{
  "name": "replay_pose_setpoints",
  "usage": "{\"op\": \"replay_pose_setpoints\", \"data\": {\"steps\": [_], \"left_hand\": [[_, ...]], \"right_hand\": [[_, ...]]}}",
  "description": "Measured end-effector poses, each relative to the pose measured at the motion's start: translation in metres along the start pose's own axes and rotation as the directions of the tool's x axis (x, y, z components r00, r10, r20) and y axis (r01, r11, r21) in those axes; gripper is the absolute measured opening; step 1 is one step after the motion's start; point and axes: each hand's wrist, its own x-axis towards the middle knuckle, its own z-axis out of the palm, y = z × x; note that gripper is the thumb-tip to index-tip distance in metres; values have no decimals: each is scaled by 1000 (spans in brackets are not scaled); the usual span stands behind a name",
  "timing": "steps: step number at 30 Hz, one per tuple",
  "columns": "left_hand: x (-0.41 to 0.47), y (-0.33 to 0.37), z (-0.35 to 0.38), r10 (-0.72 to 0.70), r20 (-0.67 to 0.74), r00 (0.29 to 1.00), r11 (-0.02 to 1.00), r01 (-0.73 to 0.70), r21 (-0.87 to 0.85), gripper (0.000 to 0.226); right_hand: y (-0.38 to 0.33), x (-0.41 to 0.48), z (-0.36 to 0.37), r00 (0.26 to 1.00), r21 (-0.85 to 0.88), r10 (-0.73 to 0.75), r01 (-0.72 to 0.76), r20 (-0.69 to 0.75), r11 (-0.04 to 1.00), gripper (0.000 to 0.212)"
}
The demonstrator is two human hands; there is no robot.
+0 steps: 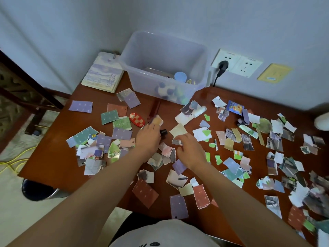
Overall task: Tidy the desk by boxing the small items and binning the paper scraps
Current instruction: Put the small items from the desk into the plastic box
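Torn paper scraps (pixel 231 139) of many colours cover the brown desk (pixel 53 161). A clear plastic box (pixel 165 56) stands at the back with several small items inside. My left hand (pixel 148 138) lies over the scraps in the middle, fingers curled around a small black object (pixel 163 131). My right hand (pixel 189 147) is beside it and pinches a grey paper scrap (pixel 176 142). A red patterned small item (pixel 136 119), a white tube (pixel 199 111) and a round metal lid (pixel 265 125) lie among the scraps.
A spiral notebook (pixel 104 73) leans at the back left of the desk. A plug (pixel 222 65) sits in a wall socket behind the box. A dark bin (pixel 38 190) stands on the floor at the left, near a yellow cable (pixel 12 164).
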Motion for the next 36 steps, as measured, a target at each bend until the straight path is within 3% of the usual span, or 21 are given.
{"op": "replay_pose_setpoints", "data": {"steps": [6,17,32,36], "left_hand": [[-19,-32,-20,-113,-90,989,977,94,-192,18],[-39,-108,-29,-345,-4,939,895,328,-302,23],[-18,-133,-36,-408,19,913,862,392,-321,24],[-15,-132,-37,-396,28,918,861,381,-337,25]], "right_hand": [[-30,18,10,993,-10,-115,115,22,993,36],[-92,74,30,979,-99,-203,205,34,974,34],[-121,145,55,963,-358,-256,271,88,894,35],[-123,150,55,961,-338,-255,275,103,900,27]]}}
